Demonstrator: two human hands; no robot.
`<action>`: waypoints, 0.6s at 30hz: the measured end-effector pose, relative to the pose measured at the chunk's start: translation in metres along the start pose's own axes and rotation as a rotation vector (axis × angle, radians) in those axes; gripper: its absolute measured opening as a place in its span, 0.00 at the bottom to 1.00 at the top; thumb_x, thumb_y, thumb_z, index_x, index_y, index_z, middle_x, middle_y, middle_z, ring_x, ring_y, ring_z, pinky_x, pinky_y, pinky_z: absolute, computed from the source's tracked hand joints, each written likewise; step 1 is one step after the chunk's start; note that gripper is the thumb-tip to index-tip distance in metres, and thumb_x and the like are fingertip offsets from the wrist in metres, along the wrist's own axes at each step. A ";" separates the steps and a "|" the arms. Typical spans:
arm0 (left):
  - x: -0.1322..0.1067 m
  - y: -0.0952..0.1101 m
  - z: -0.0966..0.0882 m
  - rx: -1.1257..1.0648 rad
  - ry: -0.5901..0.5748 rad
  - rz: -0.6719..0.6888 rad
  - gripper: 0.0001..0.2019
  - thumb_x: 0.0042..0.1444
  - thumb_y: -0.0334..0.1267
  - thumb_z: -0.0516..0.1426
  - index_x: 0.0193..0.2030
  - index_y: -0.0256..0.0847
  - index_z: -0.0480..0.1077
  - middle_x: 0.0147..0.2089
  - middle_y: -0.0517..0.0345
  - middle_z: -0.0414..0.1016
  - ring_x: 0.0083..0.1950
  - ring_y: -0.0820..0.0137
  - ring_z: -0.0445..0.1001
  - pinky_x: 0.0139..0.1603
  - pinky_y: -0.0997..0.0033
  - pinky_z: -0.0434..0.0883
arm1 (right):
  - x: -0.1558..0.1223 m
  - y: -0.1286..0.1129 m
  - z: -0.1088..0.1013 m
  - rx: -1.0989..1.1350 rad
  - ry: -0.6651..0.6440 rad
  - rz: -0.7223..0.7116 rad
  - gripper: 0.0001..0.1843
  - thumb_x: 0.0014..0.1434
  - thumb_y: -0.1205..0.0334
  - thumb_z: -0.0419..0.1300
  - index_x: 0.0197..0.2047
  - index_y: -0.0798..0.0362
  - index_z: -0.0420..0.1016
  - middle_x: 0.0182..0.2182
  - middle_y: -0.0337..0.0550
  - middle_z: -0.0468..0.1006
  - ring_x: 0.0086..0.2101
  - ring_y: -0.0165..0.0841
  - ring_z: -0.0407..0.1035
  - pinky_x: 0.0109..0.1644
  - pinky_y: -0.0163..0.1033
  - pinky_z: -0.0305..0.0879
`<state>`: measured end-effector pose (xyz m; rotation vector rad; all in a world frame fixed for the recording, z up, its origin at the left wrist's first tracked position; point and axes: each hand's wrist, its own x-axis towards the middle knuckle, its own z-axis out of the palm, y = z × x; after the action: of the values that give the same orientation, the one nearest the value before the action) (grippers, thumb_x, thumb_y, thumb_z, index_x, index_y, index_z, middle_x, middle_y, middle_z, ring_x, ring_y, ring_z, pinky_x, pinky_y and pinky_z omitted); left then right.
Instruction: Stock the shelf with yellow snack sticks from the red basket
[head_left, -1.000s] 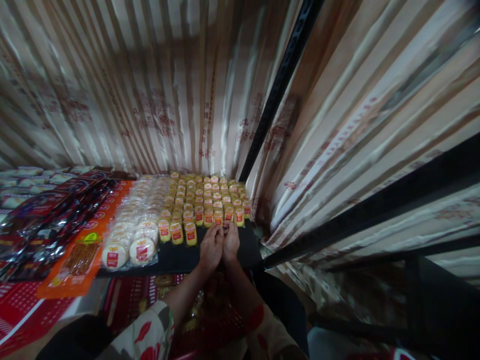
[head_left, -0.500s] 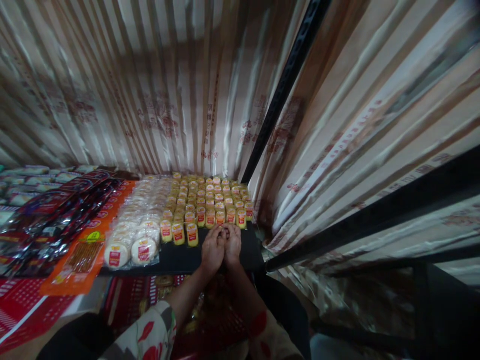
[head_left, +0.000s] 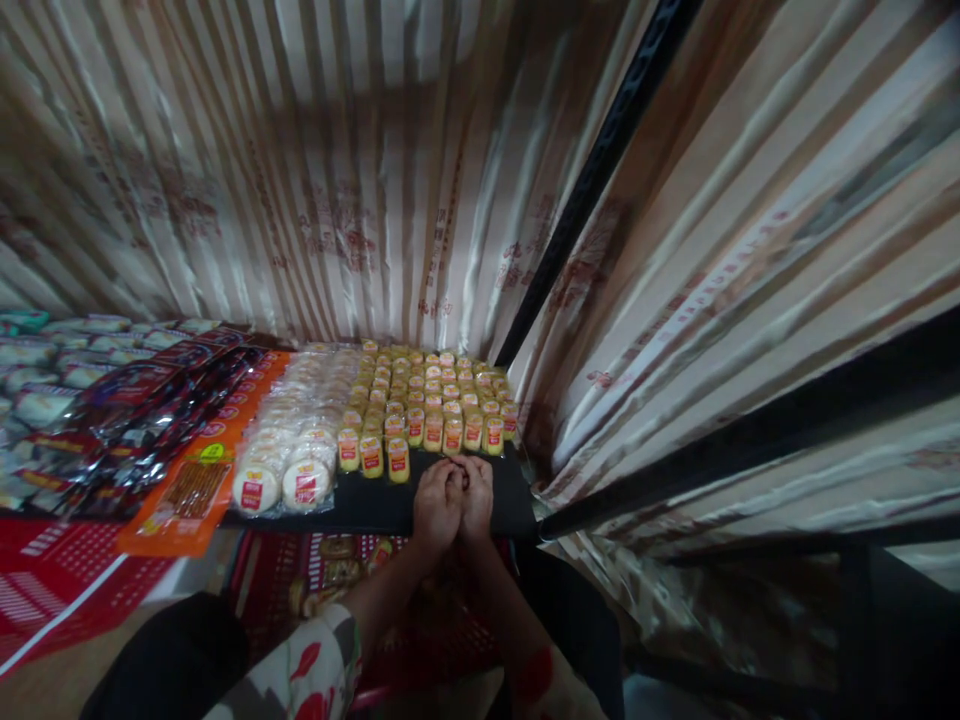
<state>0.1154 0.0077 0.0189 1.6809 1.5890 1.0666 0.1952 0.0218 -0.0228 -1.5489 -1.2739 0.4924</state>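
Note:
My left hand (head_left: 436, 508) and my right hand (head_left: 475, 497) are pressed side by side over the black shelf (head_left: 367, 508), with fingers curled inward and meeting. Whatever lies between the fingers, if anything, is hidden. Just beyond the fingertips stand small yellow wrapped cakes (head_left: 452, 433) with red labels, lined up in close rows. Three of them, including a wrapped cake (head_left: 398, 460) at the front, stick out closer to me on the left.
Left of the cakes lie round white packaged crackers (head_left: 306, 484), an orange snack bag (head_left: 172, 508) and dark shiny packets (head_left: 142, 400). Below the shelf is a red basket (head_left: 262, 575) holding wrapped pieces. A black post (head_left: 592, 190) and pale curtains (head_left: 375, 200) bound the back and right.
Both hands have drawn back slightly from the front row of cakes toward me, staying together. The view has shifted a little; the cake rows look the same.

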 end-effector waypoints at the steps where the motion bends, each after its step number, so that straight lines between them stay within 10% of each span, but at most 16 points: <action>1: -0.005 -0.002 -0.001 -0.009 0.009 0.018 0.16 0.59 0.32 0.45 0.45 0.37 0.72 0.49 0.49 0.75 0.52 0.66 0.70 0.58 0.61 0.66 | -0.004 -0.003 -0.001 0.003 0.000 -0.002 0.16 0.53 0.60 0.51 0.41 0.52 0.76 0.40 0.45 0.67 0.38 0.33 0.67 0.44 0.39 0.66; 18: -0.120 -0.060 -0.042 0.019 -0.135 0.067 0.19 0.54 0.31 0.45 0.51 0.32 0.66 0.50 0.44 0.67 0.51 0.64 0.67 0.56 0.60 0.67 | -0.128 0.004 -0.004 -0.037 -0.345 -0.071 0.20 0.53 0.69 0.47 0.44 0.50 0.74 0.43 0.45 0.72 0.45 0.34 0.67 0.52 0.43 0.64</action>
<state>0.0517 -0.1081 -0.0295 1.7914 1.4708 0.9512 0.1544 -0.0938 -0.0603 -1.4848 -1.6022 0.7157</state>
